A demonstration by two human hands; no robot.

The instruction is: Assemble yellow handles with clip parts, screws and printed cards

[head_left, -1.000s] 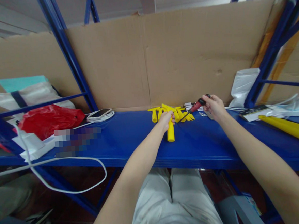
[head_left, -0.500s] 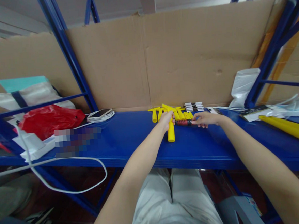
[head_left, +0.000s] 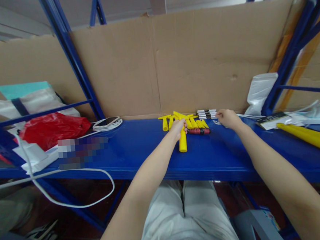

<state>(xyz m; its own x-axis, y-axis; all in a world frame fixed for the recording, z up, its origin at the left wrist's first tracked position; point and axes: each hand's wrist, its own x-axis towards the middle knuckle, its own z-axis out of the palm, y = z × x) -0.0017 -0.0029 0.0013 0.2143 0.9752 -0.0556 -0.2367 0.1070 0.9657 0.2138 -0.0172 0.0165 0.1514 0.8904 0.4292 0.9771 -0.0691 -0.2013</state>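
My left hand (head_left: 179,129) is wrapped round a yellow T-shaped piece (head_left: 183,144) with a tubular handle, whose wider end points toward me. Behind and beside it lie several more yellow T-shaped pieces (head_left: 165,123) and some small yellow tapered pieces (head_left: 202,123). A dark red, black-banded tool handle (head_left: 199,131) rests on the table just right of my left hand. My right hand (head_left: 227,118) is over a patch of small silvery bits (head_left: 216,122), its fingers curled together. What its fingertips pinch, if anything, is hidden.
White packs with black bands (head_left: 206,113) are stacked at the back of the blue table (head_left: 140,150), against a cardboard wall (head_left: 118,71). A long yellow piece (head_left: 306,136) lies at right. At left are a red bag (head_left: 55,129), a phone (head_left: 109,121) and a white cable (head_left: 111,187).
My right hand has let go of the dark red tool and moved right and back to the small silvery bits. My left hand stays on the yellow T-shaped piece.
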